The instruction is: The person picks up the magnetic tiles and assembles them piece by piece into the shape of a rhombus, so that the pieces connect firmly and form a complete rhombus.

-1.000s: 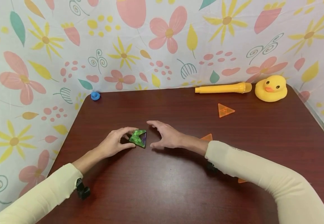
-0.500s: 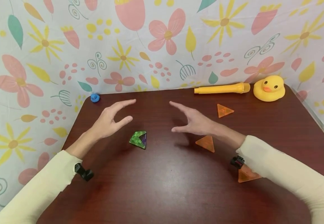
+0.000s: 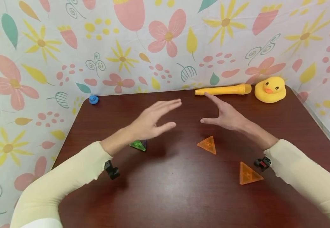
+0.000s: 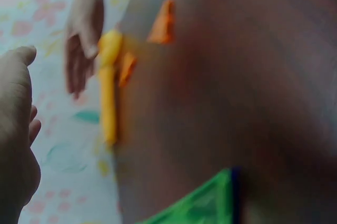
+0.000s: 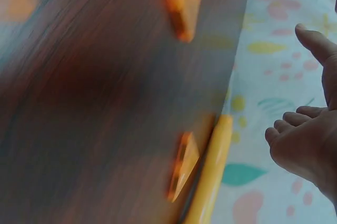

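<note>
My left hand (image 3: pixel 152 119) hovers over the middle of the table, fingers straight and thumb apart, holding nothing. Partly hidden beneath its wrist lies the green tile piece (image 3: pixel 139 145), with a dark purple part at its right edge. My right hand (image 3: pixel 228 116) is also raised and holds nothing, its thumb and fingers spread. Below it on the table lies an orange translucent triangle tile (image 3: pixel 208 145). A second orange triangle tile (image 3: pixel 249 174) sits nearer the right sleeve. The third orange triangle (image 5: pixel 184 167), covered by my right hand in the head view, shows in the right wrist view.
A yellow toy microphone (image 3: pixel 224 90) lies along the back edge of the dark wooden table (image 3: pixel 167 196). Beside it sits a yellow rubber duck (image 3: pixel 270 90). At the back left corner is a small blue duck (image 3: pixel 93 99). A flower-printed cloth (image 3: pixel 142 47) hangs behind.
My left hand has let go of the green tile piece, risen and moved right across it. My right hand has moved right and up, uncovering two orange triangles and covering the third.
</note>
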`<state>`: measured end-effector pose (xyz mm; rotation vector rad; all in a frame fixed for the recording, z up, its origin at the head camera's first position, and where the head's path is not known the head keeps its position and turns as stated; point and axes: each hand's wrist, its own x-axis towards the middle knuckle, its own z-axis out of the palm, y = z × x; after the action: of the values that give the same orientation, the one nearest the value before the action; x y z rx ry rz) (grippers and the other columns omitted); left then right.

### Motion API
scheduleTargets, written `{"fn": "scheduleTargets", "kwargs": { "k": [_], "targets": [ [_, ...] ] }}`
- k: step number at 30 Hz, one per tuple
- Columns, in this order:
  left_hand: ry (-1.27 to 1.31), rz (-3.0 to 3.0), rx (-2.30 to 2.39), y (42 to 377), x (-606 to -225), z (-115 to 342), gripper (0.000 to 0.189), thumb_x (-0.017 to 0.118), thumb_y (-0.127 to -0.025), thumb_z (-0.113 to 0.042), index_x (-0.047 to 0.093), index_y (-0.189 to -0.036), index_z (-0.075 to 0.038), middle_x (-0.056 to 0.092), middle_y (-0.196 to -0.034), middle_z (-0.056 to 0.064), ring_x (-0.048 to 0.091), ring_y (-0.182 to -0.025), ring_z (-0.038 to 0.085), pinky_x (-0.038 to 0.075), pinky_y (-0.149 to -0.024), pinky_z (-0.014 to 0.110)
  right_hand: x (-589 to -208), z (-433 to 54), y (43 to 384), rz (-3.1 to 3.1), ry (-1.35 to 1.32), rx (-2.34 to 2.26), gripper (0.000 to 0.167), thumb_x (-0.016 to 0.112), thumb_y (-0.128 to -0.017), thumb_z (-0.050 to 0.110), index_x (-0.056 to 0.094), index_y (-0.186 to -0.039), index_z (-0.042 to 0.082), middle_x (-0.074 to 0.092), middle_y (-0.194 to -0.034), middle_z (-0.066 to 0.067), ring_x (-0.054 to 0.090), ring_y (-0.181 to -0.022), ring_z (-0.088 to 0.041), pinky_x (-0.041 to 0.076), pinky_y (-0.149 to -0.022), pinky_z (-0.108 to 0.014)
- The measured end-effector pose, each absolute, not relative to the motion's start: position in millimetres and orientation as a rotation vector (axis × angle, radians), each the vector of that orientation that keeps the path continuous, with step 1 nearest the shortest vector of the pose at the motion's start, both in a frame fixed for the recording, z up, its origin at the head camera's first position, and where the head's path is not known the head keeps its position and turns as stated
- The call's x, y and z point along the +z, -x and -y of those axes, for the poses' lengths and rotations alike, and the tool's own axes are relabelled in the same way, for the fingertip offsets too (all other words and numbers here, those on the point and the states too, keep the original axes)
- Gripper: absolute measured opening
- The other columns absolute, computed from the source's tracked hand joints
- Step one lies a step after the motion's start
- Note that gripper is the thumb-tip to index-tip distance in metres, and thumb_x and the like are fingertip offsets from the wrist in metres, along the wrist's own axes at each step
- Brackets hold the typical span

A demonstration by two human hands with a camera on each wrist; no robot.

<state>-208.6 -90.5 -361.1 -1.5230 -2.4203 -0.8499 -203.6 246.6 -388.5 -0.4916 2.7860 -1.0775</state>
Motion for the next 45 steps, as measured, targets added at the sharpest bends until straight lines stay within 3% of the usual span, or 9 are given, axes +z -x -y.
{"fn": "scheduleTargets", "kwargs": {
  "k": [4, 6, 17, 24, 32, 45],
  "targets": [
    [1.605, 2.525, -0.745, 199, -380, 65, 0.069, 0.062, -0.108, -0.043, 0.038, -0.166, -0.015, 0.031, -0.172, -0.003, 0.037, -0.152, 0.017, 0.028, -0.125, 0.039, -393, -264, 208, -2.809, 0.432, -1.026, 0.111, 0.086, -0.092, 0.04, 0.013, -0.173, 0.019, 0.048, -0.156, -0.025, 0.05, -0.135, -0.051, 0.04, -0.112, -0.062],
    [1.642, 2.561, -0.695, 194, -390, 55, 0.07, 0.06, -0.109, -0.044, 0.035, -0.167, -0.016, 0.029, -0.173, -0.003, 0.036, -0.152, 0.018, 0.027, -0.126, 0.039, -396, -273, 211, -2.812, 0.415, -1.006, 0.111, 0.085, -0.092, 0.041, 0.013, -0.173, 0.017, 0.02, -0.175, -0.017, 0.029, -0.154, -0.047, 0.029, -0.119, -0.066],
    [1.781, 2.625, -0.42, 163, -427, 8, 0.07, 0.059, -0.109, -0.045, 0.033, -0.168, -0.017, 0.024, -0.175, 0.003, 0.037, -0.149, 0.019, 0.03, -0.123, 0.034, -416, -315, 225, -2.813, 0.275, -0.917, 0.114, 0.087, -0.09, 0.043, 0.015, -0.169, 0.002, 0.025, -0.168, -0.032, 0.03, -0.149, -0.054, 0.029, -0.116, -0.071],
    [1.8, 2.567, -0.131, 149, -440, -14, 0.069, 0.056, -0.109, -0.049, 0.036, -0.167, -0.019, 0.031, -0.172, 0.007, 0.04, -0.146, 0.022, 0.037, -0.117, 0.034, -430, -324, 234, -2.799, 0.25, -0.924, 0.109, 0.087, -0.091, 0.041, 0.021, -0.166, -0.003, 0.031, -0.163, -0.036, 0.034, -0.146, -0.052, 0.028, -0.117, -0.069],
    [1.746, 2.382, 0.189, 138, -453, -23, 0.067, 0.052, -0.108, -0.054, 0.042, -0.165, -0.02, 0.039, -0.168, 0.008, 0.046, -0.139, 0.022, 0.045, -0.107, 0.032, -436, -330, 234, -2.798, 0.291, -0.918, 0.1, 0.086, -0.093, 0.033, 0.027, -0.165, -0.004, 0.034, -0.162, -0.036, 0.035, -0.145, -0.051, 0.029, -0.117, -0.069],
    [1.738, 2.399, 0.252, 139, -458, -18, 0.06, 0.048, -0.11, -0.054, 0.049, -0.161, -0.024, 0.043, -0.165, 0.002, 0.046, -0.142, 0.021, 0.044, -0.11, 0.035, -442, -328, 238, -2.808, 0.385, -0.962, 0.079, 0.083, -0.096, 0.024, 0.043, -0.16, -0.001, 0.042, -0.159, -0.033, 0.042, -0.142, -0.049, 0.033, -0.114, -0.066]
  ]
}}
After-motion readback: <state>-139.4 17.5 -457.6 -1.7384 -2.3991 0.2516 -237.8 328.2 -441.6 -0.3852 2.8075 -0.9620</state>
